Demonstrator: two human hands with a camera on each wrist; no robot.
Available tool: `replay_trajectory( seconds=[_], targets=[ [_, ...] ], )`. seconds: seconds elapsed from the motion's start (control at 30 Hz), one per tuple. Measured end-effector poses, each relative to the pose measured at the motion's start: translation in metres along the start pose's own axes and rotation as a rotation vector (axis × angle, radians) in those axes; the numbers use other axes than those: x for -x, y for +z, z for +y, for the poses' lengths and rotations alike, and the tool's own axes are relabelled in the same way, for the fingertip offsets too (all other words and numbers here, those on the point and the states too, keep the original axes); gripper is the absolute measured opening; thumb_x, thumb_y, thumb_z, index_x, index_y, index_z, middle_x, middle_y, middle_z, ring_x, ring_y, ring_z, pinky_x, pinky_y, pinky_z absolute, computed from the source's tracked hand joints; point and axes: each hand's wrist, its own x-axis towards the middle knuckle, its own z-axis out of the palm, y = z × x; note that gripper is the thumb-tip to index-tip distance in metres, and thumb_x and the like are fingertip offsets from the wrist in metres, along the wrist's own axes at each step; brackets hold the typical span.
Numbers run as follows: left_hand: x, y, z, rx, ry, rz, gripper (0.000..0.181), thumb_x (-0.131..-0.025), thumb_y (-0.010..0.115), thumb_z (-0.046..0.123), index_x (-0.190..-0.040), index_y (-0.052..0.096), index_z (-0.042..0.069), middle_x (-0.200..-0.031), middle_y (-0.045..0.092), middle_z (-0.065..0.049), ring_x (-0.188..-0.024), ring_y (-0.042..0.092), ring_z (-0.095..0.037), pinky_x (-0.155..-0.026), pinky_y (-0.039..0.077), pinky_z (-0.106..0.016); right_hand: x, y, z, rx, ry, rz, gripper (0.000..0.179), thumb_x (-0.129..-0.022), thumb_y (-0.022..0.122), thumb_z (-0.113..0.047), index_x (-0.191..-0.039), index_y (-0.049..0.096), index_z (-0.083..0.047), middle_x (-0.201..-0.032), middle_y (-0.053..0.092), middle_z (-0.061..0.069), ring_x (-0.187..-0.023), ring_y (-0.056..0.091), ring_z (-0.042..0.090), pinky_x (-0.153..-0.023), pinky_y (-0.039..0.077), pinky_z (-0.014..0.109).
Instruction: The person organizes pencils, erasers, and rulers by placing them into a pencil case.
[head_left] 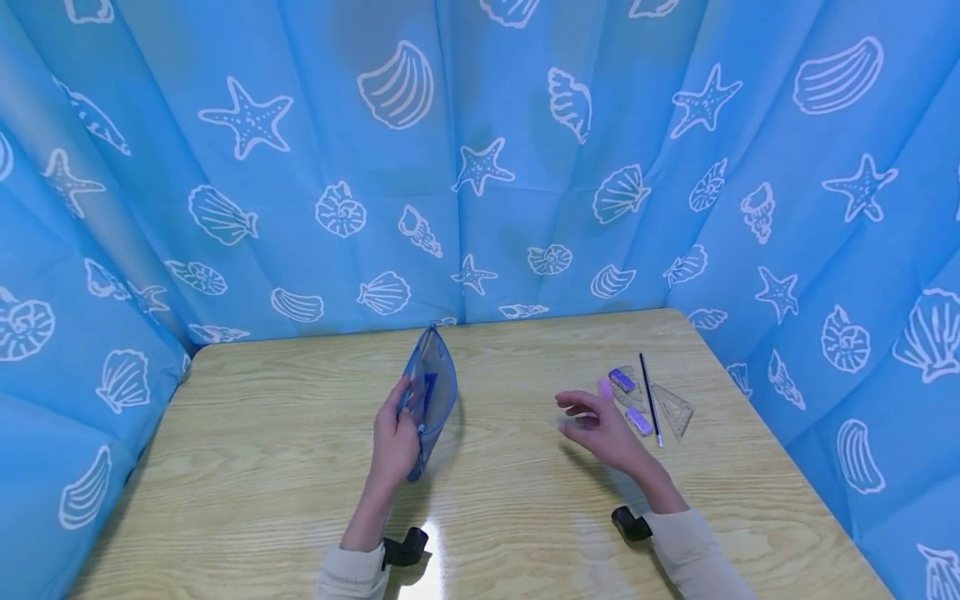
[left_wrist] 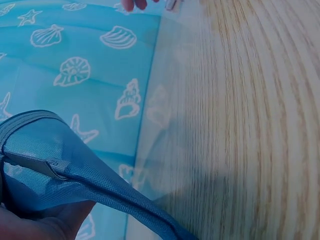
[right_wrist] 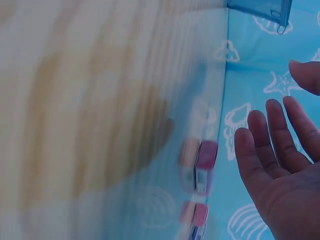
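My left hand (head_left: pixel 395 442) grips the side of a blue mesh zip pouch (head_left: pixel 447 387), its mouth gaping upward. Inside the pouch lies a dark blue item (head_left: pixel 429 390), mostly hidden by the mesh wall. In the left wrist view the pouch (left_wrist: pixel 75 170) fills the lower left, with fingers behind its wall. My right hand (head_left: pixel 606 433) hovers over the table with nothing in it, fingers spread and loosely bent. Just beyond it are a purple eraser (head_left: pixel 639 421), another purple eraser (head_left: pixel 622 380) and a pink piece (head_left: pixel 605 389). The right wrist view shows the right hand (right_wrist: pixel 280 170) palm open.
A dark pencil (head_left: pixel 650 398) with a white end lies beside a clear set square (head_left: pixel 677 410). A clear protractor (head_left: pixel 634 392) sits under or beside the erasers. The wooden table (head_left: pixel 262 458) meets a blue shell-print curtain (head_left: pixel 300 167) at its back and sides.
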Motion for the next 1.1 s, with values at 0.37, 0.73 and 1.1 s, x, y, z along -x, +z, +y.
replay_trajectory(
  seconds=[0.37, 0.73, 1.1],
  targets=[
    [-0.002, -0.001, 0.001, 0.066, -0.032, -0.011, 0.056, -0.1, 0.023, -0.006, -0.156, 0.027, -0.007, -0.159, 0.036, -0.026, -0.143, 0.043, -0.041, -0.115, 0.042, -0.048, 0.009, -0.012, 0.004, 0.044, 0.014, 0.08, 0.043, -0.094, 0.068, -0.001, -0.133, 0.056, 0.012, -0.13, 0.059, 0.031, -0.116, 0.058, 0.046, -0.101, 0.053, 0.056],
    [-0.001, -0.001, 0.003, 0.075, -0.024, -0.031, 0.055, -0.102, 0.022, -0.005, -0.156, 0.027, -0.008, -0.157, 0.038, -0.025, -0.142, 0.043, -0.041, -0.115, 0.042, -0.049, 0.012, -0.029, 0.01, 0.103, 0.062, 0.112, 0.047, -0.09, 0.075, -0.004, -0.131, 0.058, 0.012, -0.129, 0.061, 0.031, -0.114, 0.062, 0.044, -0.1, 0.053, 0.059],
    [-0.001, -0.003, 0.002, 0.085, -0.026, -0.022, 0.055, -0.101, 0.022, -0.005, -0.156, 0.028, -0.007, -0.157, 0.04, -0.025, -0.143, 0.043, -0.042, -0.115, 0.042, -0.05, 0.009, -0.034, 0.013, 0.179, 0.166, 0.067, 0.051, -0.09, 0.075, -0.006, -0.134, 0.056, 0.012, -0.129, 0.061, 0.031, -0.113, 0.063, 0.043, -0.098, 0.055, 0.056]
  ],
)
